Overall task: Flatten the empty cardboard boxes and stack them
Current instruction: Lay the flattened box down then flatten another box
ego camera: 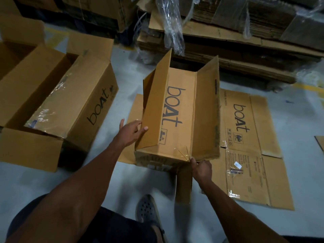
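A brown cardboard box printed "boAt" sits in the middle of the floor with its long flaps standing up on either side. My left hand grips the lower edge of its left flap. My right hand pinches the box's near right corner, where clear tape is peeling. Under and to the right of it lies a flattened box on the floor. On the left stands a second box, still in shape, with its flaps spread.
Stacks of flat cardboard under torn plastic wrap fill the back. More open boxes crowd the far left. My shoe is on the grey floor near the held box. A yellow floor line runs at right.
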The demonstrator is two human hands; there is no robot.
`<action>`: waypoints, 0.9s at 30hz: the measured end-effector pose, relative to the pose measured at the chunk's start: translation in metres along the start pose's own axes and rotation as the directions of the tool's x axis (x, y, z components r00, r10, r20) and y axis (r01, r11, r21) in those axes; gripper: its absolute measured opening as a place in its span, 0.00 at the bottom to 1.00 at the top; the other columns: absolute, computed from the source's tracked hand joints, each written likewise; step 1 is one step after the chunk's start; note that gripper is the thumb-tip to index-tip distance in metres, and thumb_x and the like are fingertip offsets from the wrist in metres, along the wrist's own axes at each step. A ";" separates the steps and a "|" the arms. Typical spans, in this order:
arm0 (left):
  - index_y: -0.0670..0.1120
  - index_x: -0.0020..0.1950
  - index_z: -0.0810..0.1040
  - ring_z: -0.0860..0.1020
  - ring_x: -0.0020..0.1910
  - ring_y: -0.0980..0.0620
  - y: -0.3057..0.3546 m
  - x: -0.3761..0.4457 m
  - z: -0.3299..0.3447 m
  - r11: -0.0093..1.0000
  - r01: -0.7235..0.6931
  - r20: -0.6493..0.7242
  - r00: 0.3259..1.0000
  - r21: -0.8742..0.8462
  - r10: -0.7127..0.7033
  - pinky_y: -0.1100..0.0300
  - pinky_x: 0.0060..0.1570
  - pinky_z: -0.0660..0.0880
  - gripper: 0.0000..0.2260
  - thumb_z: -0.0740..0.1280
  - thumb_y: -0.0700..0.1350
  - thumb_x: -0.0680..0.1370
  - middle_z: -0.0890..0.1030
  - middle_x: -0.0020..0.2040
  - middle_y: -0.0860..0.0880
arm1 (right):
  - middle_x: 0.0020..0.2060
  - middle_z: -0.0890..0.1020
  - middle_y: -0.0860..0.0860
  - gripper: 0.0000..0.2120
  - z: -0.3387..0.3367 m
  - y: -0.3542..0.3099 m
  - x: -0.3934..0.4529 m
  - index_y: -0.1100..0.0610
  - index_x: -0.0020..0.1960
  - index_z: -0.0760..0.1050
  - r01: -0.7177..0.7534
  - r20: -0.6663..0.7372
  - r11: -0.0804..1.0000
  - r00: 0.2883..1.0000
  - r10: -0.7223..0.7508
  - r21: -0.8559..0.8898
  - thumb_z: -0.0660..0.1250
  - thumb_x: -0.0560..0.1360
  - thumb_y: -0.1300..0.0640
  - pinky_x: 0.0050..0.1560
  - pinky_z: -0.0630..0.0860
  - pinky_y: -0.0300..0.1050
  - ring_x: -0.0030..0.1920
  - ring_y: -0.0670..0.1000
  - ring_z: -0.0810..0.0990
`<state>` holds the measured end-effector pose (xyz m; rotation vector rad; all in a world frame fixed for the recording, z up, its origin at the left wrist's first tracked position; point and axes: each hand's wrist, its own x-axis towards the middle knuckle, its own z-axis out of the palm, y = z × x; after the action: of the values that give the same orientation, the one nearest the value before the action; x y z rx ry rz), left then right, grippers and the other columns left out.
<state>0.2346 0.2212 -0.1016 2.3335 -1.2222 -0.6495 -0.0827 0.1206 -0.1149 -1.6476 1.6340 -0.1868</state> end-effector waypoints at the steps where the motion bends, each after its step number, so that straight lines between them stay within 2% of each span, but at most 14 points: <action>1: 0.52 0.75 0.68 0.75 0.69 0.48 0.001 -0.006 -0.004 0.999 -0.023 0.047 0.999 -0.026 0.024 0.43 0.77 0.39 0.39 0.48 0.76 0.73 0.82 0.63 0.46 | 0.40 0.83 0.57 0.18 -0.002 -0.001 -0.001 0.64 0.52 0.79 -0.006 0.022 1.000 1.000 0.006 0.004 0.65 0.79 0.47 0.39 0.77 0.47 0.39 0.56 0.81; 3: 0.54 0.79 0.58 0.76 0.69 0.49 -0.002 -0.017 -0.010 0.999 -0.044 0.187 0.981 -0.010 0.045 0.44 0.77 0.36 0.49 0.50 0.82 0.66 0.83 0.62 0.47 | 0.43 0.82 0.57 0.17 -0.003 -0.001 -0.004 0.63 0.53 0.78 -0.002 0.103 0.999 0.995 -0.002 0.044 0.64 0.80 0.49 0.42 0.78 0.49 0.42 0.56 0.81; 7: 0.55 0.79 0.31 0.62 0.78 0.44 -0.014 -0.034 -0.006 0.988 -0.100 0.386 0.921 0.115 0.048 0.41 0.77 0.36 0.66 0.62 0.83 0.56 0.74 0.73 0.47 | 0.45 0.80 0.53 0.09 -0.007 -0.003 -0.013 0.56 0.53 0.74 -0.052 0.226 0.980 0.974 0.007 0.192 0.64 0.80 0.49 0.57 0.77 0.58 0.46 0.53 0.78; 8: 0.54 0.79 0.29 0.60 0.79 0.42 -0.016 -0.039 -0.004 0.986 -0.116 0.401 0.914 0.123 0.058 0.42 0.77 0.37 0.68 0.64 0.82 0.55 0.73 0.74 0.47 | 0.45 0.79 0.52 0.08 -0.008 -0.005 -0.015 0.55 0.54 0.73 -0.055 0.234 0.973 0.972 0.002 0.222 0.64 0.80 0.50 0.57 0.76 0.58 0.46 0.52 0.77; 10: 0.50 0.81 0.33 0.66 0.76 0.43 -0.018 -0.047 0.000 0.980 -0.143 0.372 0.925 0.141 0.081 0.49 0.76 0.40 0.64 0.63 0.81 0.61 0.77 0.70 0.47 | 0.48 0.79 0.52 0.12 -0.008 -0.012 -0.019 0.57 0.61 0.74 -0.046 0.241 0.965 0.970 -0.018 0.258 0.64 0.81 0.52 0.54 0.76 0.54 0.48 0.52 0.77; 12: 0.47 0.80 0.30 0.76 0.68 0.46 -0.015 -0.054 0.004 0.970 -0.172 0.290 0.950 0.169 0.118 0.49 0.75 0.48 0.56 0.62 0.74 0.71 0.82 0.64 0.46 | 0.52 0.78 0.53 0.17 -0.008 -0.016 -0.020 0.60 0.66 0.73 -0.031 0.213 0.968 0.977 -0.024 0.250 0.64 0.81 0.53 0.54 0.75 0.51 0.52 0.54 0.77; 14: 0.49 0.78 0.27 0.81 0.60 0.44 -0.010 -0.059 0.005 0.970 -0.169 0.250 0.960 0.177 0.122 0.49 0.70 0.62 0.52 0.63 0.67 0.76 0.82 0.62 0.42 | 0.52 0.78 0.54 0.17 -0.009 -0.018 -0.019 0.61 0.65 0.73 -0.037 0.186 0.972 0.983 -0.007 0.232 0.65 0.80 0.54 0.56 0.77 0.55 0.52 0.56 0.77; 16: 0.52 0.78 0.27 0.82 0.57 0.43 -0.005 -0.063 0.002 0.988 -0.151 0.283 0.950 0.040 0.134 0.54 0.60 0.75 0.51 0.66 0.63 0.77 0.80 0.66 0.40 | 0.53 0.80 0.57 0.16 -0.010 -0.018 -0.016 0.61 0.63 0.74 -0.046 0.168 0.976 0.986 0.009 0.213 0.66 0.79 0.54 0.56 0.77 0.57 0.51 0.57 0.78; 17: 0.55 0.78 0.28 0.82 0.60 0.44 -0.003 -0.065 0.001 0.989 -0.122 0.307 0.941 -0.084 0.142 0.57 0.59 0.76 0.51 0.68 0.61 0.77 0.77 0.69 0.42 | 0.53 0.80 0.57 0.16 -0.011 -0.018 -0.015 0.61 0.63 0.74 -0.047 0.163 0.975 0.987 0.012 0.216 0.66 0.79 0.53 0.55 0.77 0.56 0.50 0.57 0.79; 19: 0.62 0.78 0.31 0.76 0.68 0.48 0.002 -0.071 0.001 0.945 -0.027 0.306 0.943 -0.326 0.133 0.60 0.63 0.74 0.50 0.71 0.57 0.76 0.71 0.75 0.49 | 0.53 0.80 0.57 0.17 -0.012 -0.020 -0.014 0.61 0.63 0.75 -0.062 0.167 0.971 0.986 0.023 0.232 0.67 0.78 0.54 0.55 0.76 0.53 0.51 0.57 0.79; 20: 0.63 0.79 0.35 0.74 0.71 0.50 0.006 -0.074 0.002 0.899 0.046 0.292 0.952 -0.435 0.093 0.56 0.66 0.73 0.50 0.74 0.55 0.75 0.69 0.76 0.52 | 0.55 0.81 0.57 0.18 -0.013 -0.022 -0.014 0.61 0.64 0.75 -0.067 0.163 0.969 0.986 0.028 0.238 0.68 0.78 0.54 0.57 0.76 0.53 0.53 0.58 0.79; 22: 0.59 0.81 0.46 0.72 0.72 0.50 0.009 -0.081 0.007 0.806 0.154 0.286 0.958 -0.572 0.020 0.43 0.71 0.70 0.49 0.78 0.53 0.72 0.71 0.75 0.52 | 0.55 0.80 0.57 0.18 -0.012 -0.024 -0.016 0.62 0.64 0.75 -0.081 0.160 0.968 0.986 0.044 0.237 0.68 0.78 0.55 0.58 0.76 0.52 0.53 0.58 0.78; 24: 0.60 0.81 0.47 0.72 0.72 0.49 0.012 -0.087 0.009 0.778 0.187 0.303 0.953 -0.599 0.005 0.38 0.70 0.69 0.52 0.80 0.50 0.70 0.71 0.75 0.52 | 0.56 0.80 0.57 0.18 -0.011 -0.024 -0.019 0.62 0.65 0.74 -0.095 0.171 0.969 0.984 0.056 0.230 0.67 0.78 0.55 0.59 0.76 0.53 0.54 0.57 0.78; 27: 0.69 0.77 0.35 0.70 0.73 0.48 0.022 -0.086 -0.004 0.885 0.154 0.277 0.961 -0.440 -0.029 0.42 0.70 0.69 0.60 0.80 0.53 0.65 0.66 0.77 0.52 | 0.61 0.79 0.59 0.21 -0.012 -0.023 -0.023 0.61 0.67 0.72 -0.097 0.188 0.975 0.981 0.059 0.201 0.67 0.78 0.53 0.62 0.75 0.58 0.58 0.59 0.77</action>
<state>0.1792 0.2829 -0.0686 1.9538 -0.9308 -1.1747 -0.0756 0.1332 -0.0835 -1.3970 1.4853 -0.1588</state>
